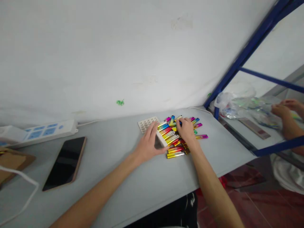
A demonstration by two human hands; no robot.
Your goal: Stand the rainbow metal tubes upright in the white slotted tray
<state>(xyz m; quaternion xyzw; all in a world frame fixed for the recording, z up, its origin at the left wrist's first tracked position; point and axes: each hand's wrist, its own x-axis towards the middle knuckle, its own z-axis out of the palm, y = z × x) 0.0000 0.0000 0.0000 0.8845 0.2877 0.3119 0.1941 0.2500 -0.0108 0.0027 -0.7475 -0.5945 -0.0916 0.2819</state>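
Note:
A pile of several shiny rainbow-coloured lighters lies on the grey table near its far right. My left hand rests on a white perforated tray, fingers curved around its near edge. My right hand lies on top of the pile, its fingers curled onto the lighters; what they grip is hidden.
A black phone lies at the left, with a white and blue power strip behind it and brown cardboard at the far left. Beyond a blue metal frame on the right, another person's hands work among plastic bags.

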